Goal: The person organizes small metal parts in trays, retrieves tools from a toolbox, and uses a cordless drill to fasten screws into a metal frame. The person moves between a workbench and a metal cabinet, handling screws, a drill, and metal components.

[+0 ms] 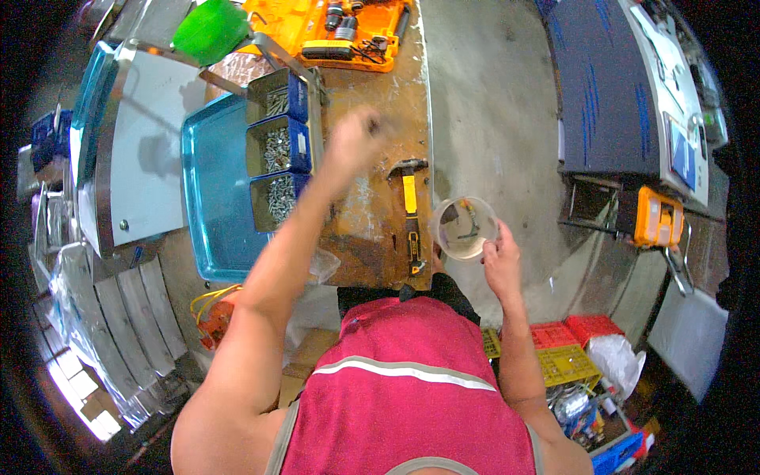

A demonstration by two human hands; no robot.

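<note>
My right hand grips the rim of a clear round plastic tub, tilted beyond the workbench's right edge; a few small dark and coloured pieces lie inside. My left hand is over the workbench, smeared by motion. Its fingers look closed around something small and dark that I cannot make out. Nearer me, a hammer with a yellow and black handle lies along the bench's right side. Left of my left hand stand blue bins of metal fasteners.
An orange tool case with a drill lies at the bench's far end. Beside the bins are a blue tray and a green bowl-shaped thing on a metal frame. Crates stand low at right; a grey-sided table is across the floor.
</note>
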